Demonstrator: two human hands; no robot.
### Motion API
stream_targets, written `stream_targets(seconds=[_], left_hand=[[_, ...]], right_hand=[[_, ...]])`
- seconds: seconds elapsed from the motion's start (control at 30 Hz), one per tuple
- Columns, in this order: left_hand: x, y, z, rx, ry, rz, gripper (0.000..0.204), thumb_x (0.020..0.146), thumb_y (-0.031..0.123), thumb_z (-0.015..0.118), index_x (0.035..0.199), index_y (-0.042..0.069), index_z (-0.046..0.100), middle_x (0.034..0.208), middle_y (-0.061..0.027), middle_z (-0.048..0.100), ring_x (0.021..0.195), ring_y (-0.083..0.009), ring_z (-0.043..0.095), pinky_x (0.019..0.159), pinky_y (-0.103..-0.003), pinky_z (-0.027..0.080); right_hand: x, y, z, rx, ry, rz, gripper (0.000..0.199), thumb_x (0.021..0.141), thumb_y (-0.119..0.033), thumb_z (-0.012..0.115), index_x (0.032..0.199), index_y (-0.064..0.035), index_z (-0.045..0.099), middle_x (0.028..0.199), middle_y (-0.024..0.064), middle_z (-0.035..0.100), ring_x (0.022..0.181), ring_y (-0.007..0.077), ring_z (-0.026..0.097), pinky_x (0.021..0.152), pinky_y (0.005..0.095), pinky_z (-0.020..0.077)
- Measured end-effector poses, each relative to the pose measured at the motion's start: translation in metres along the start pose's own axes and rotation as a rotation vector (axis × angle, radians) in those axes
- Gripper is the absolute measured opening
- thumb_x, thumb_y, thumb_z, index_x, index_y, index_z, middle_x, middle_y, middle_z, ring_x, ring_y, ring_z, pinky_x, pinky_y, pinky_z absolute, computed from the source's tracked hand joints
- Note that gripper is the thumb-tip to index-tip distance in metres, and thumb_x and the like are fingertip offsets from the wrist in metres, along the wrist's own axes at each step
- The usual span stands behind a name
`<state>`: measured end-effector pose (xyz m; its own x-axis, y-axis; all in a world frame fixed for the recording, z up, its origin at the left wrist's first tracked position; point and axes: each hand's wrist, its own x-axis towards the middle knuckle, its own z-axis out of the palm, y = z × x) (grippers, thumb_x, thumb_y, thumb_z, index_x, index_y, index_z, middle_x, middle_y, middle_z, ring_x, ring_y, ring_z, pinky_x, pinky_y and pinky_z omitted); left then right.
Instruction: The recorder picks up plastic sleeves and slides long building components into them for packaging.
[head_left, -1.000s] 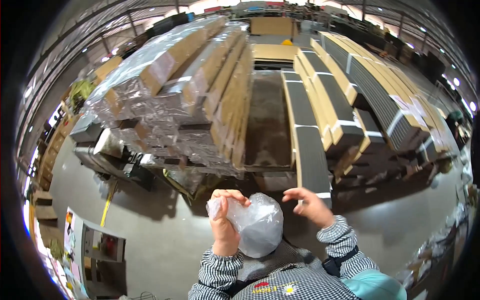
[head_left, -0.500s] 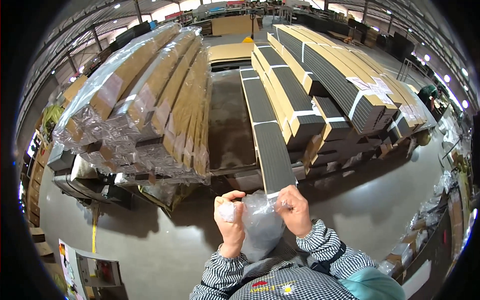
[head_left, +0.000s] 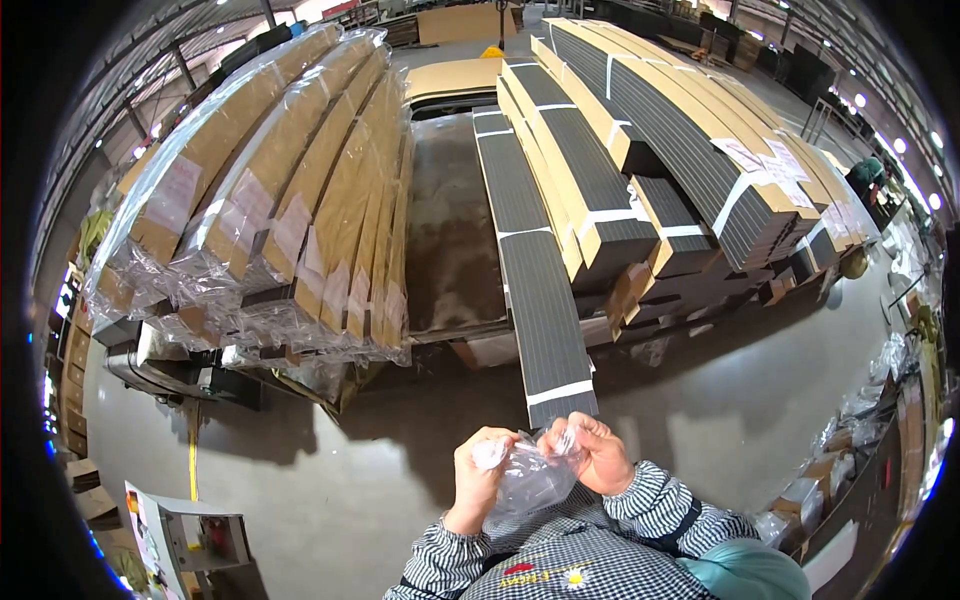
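Note:
A clear plastic bag [head_left: 532, 476] hangs stretched between my two hands, close to my apron. My left hand [head_left: 480, 478] is closed around one side of it, with crumpled film bunched up by the thumb. On the other side, my right hand [head_left: 595, 456] pinches the bag's edge in its fingers. Just beyond my hands is the near end of a long bundle of dark grey strips [head_left: 545, 310], bound with white bands. That end sticks out toward me past the neighbouring bundles.
Film-wrapped long cardboard packs [head_left: 235, 215] are stacked at left. More banded bundles [head_left: 690, 130] with cardboard pieces lie at right. Between them is a dark brown surface [head_left: 450, 220]. A small open cabinet [head_left: 195, 535] stands at lower left; plastic-wrapped items [head_left: 810, 495] line the lower right.
Both hands have come lower and nearer each other, and the bag between them is bunched shorter. The view has tilted down, so the stacks sit differently in the picture.

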<state>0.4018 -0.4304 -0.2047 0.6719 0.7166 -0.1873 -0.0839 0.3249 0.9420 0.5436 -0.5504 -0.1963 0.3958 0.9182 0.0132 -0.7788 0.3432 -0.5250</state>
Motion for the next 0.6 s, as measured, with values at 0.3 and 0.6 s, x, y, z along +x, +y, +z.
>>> stream_targets(seconds=[0.3, 0.6], left_hand=[[0.013, 0.006, 0.006, -0.208, 0.132, 0.11, 0.023, 0.091, 0.01, 0.069, 0.106, -0.003, 0.06, 0.088, -0.0108, 0.07, 0.083, -0.0136, 0.067, 0.072, -0.024, 0.052], [0.008, -0.014, 0.008, -0.266, -0.204, -0.138, 0.025, 0.096, 0.028, 0.064, 0.091, 0.005, 0.053, 0.086, -0.0105, 0.066, 0.077, -0.014, 0.061, 0.067, -0.026, 0.048]], right_hand=[[0.002, -0.02, -0.038, -0.451, 0.254, 0.012, 0.018, 0.098, -0.014, 0.058, 0.091, 0.001, 0.065, 0.089, 0.0051, 0.064, 0.078, 0.0111, 0.057, 0.074, 0.0237, 0.0467], [-0.017, -0.011, -0.033, 0.328, -0.145, 0.3, 0.018, 0.097, -0.021, 0.057, 0.102, -0.0043, 0.053, 0.07, 0.01, 0.056, 0.068, 0.0214, 0.054, 0.068, 0.0353, 0.0429]])
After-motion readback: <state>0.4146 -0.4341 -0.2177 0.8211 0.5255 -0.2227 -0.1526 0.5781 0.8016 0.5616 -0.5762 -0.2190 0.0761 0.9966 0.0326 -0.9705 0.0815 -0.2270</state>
